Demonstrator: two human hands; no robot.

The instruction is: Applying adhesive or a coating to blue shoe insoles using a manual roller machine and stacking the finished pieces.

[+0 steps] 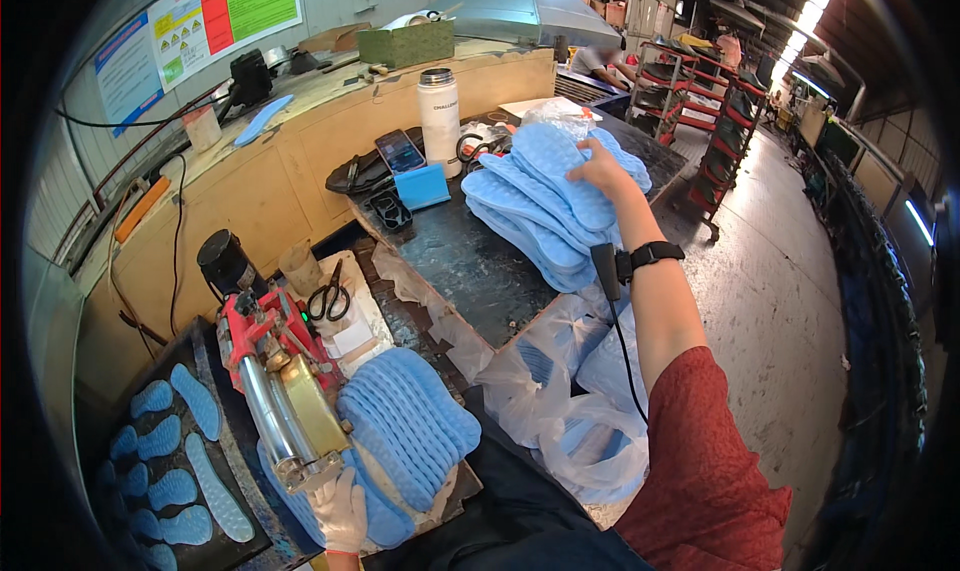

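My right hand (603,171), bare, reaches out to a loose pile of blue insoles (535,196) on the dark tabletop. Its thumb and fingers close on the edge of a top insole (555,156). My left hand (340,506), in a pale glove, lies low by the front end of a machine with a silver cylinder (272,411), a brass block and red parts. The left fingers stretch forward over blue insoles, their tips partly hidden by the machine. Beside it, a neat overlapping stack of blue insoles (405,421) rests on a board.
Single insoles lie on a black surface (235,451) at left. Scissors (328,296) lie behind the machine. A white bottle (439,121) and a phone (400,151) on a blue stand occupy the table. Clear plastic bags (590,441) fill the space below. Red racks (690,111) stand beyond, near a person.
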